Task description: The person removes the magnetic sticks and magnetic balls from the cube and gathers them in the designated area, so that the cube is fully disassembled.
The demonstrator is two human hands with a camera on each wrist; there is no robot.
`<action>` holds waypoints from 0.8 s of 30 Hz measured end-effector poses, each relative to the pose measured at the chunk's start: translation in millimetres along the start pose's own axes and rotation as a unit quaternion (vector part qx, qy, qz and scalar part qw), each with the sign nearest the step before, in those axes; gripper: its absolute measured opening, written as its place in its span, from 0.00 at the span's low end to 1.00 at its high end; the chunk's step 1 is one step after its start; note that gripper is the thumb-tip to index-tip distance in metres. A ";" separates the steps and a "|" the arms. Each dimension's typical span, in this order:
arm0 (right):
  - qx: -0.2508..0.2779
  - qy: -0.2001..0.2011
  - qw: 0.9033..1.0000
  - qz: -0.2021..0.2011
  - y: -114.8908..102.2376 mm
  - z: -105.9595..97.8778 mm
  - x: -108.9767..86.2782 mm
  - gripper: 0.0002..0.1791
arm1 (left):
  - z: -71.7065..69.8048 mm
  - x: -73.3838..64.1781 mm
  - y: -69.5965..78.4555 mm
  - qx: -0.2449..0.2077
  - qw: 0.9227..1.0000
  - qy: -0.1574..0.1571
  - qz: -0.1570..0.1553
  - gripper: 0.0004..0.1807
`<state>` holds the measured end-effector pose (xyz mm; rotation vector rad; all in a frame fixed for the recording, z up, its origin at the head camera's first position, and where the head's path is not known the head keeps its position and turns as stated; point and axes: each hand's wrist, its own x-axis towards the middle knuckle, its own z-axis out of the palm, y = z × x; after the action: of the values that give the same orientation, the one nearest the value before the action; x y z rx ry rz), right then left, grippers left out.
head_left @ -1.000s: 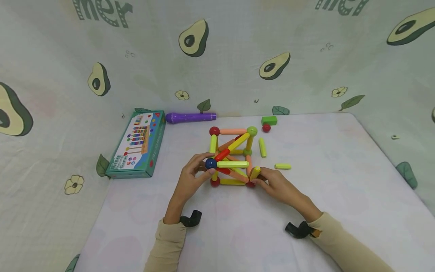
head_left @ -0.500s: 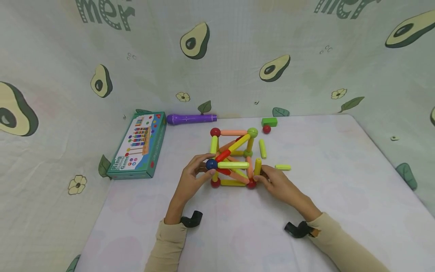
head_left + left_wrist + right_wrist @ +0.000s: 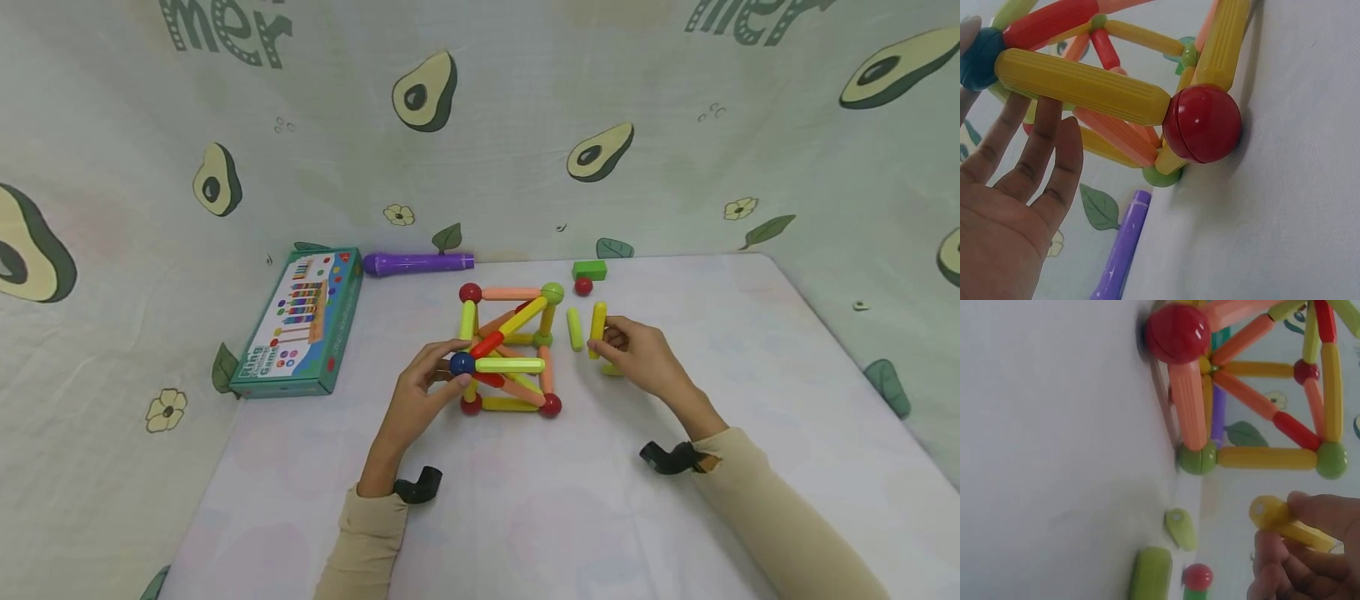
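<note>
A frame of coloured magnetic sticks and balls stands on the table, with a red ball (image 3: pixel 551 406) at its near right corner. My left hand (image 3: pixel 422 393) holds its blue ball (image 3: pixel 462 364) at the upper near left, fingers and thumb around it. A light green stick (image 3: pixel 510 365) juts rightward from that ball, its right end free. To the right of the frame, my right hand (image 3: pixel 639 357) pinches a loose yellow stick (image 3: pixel 597 321) upright between thumb and fingers. The right wrist view shows this yellow stick (image 3: pixel 1291 525) apart from the frame.
Two light green sticks lie loose: one (image 3: pixel 575 329) beside the frame, another (image 3: pixel 611 369) partly hidden below the right hand. Behind them sit a loose red ball (image 3: pixel 583 287) and a green block (image 3: pixel 589 270). A purple toy microphone (image 3: pixel 420 264) and a boxed toy (image 3: pixel 300 321) lie back left.
My right hand has lifted the yellow stick away from the near right red ball, moving right and back to above the loose green sticks. My left hand keeps its hold on the blue ball.
</note>
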<state>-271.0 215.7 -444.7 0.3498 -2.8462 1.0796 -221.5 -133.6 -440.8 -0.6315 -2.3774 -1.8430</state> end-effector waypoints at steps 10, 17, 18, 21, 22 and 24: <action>-0.043 -0.061 0.995 0.073 14.6 -5.1 35.0 0.33 | 1.0 -0.7 -1.7 -0.006 1.000 0.003 0.012 0.25; -0.042 -0.095 0.990 0.100 21.3 0.6 49.2 0.33 | -0.2 -1.4 -2.4 -0.016 1.000 -0.004 0.011 0.25; -0.041 -0.097 0.989 0.101 22.3 1.6 50.5 0.33 | -0.5 -1.3 -2.9 -0.015 1.000 -0.004 0.011 0.25; -0.037 -0.103 0.988 0.104 24.4 4.0 53.5 0.33 | -1.1 -1.2 -4.2 -0.011 1.000 -0.005 0.013 0.25; -0.036 -0.105 0.988 0.106 25.1 5.0 54.4 0.33 | -1.4 -1.1 -4.3 -0.011 1.000 -0.005 0.014 0.25; -0.036 -0.106 0.988 0.107 25.7 6.7 55.5 0.34 | -2.1 -1.3 -5.3 -0.009 1.000 -0.006 0.016 0.25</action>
<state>-330.9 219.7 -457.9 0.1636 -3.1634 1.0262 -222.5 -137.0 -445.5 -0.6796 -2.3469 -1.8553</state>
